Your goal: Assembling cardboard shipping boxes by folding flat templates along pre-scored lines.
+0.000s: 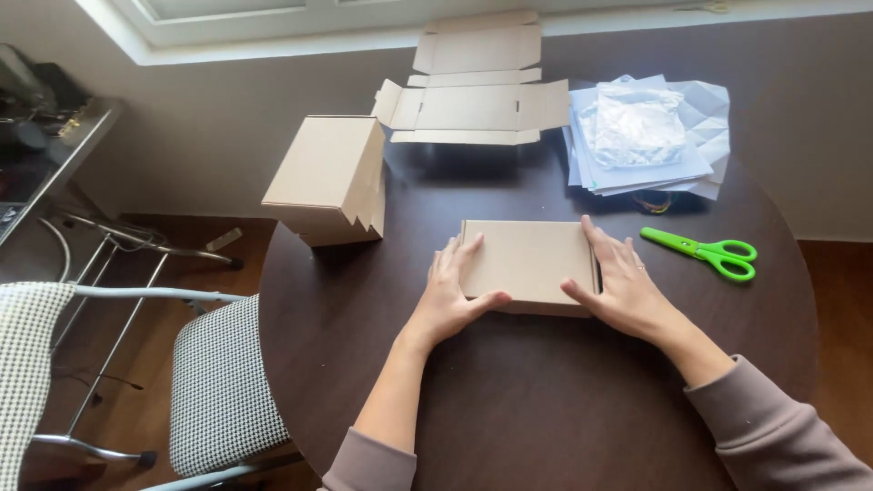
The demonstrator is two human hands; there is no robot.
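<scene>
A small closed cardboard box (527, 259) lies flat on the dark round table (546, 400) in front of me. My left hand (452, 295) rests against the box's left side, fingers spread, thumb along its near edge. My right hand (621, 282) presses the right side the same way, fingers apart and lying flat. Neither hand lifts the box; both frame it from the sides.
A stack of folded cardboard boxes (329, 177) overhangs the table's left edge. An unfolded flat box (473, 86) lies at the back. White papers with a plastic bag (641, 132) sit back right, green scissors (705, 251) to the right. A checked chair (218, 382) stands at left.
</scene>
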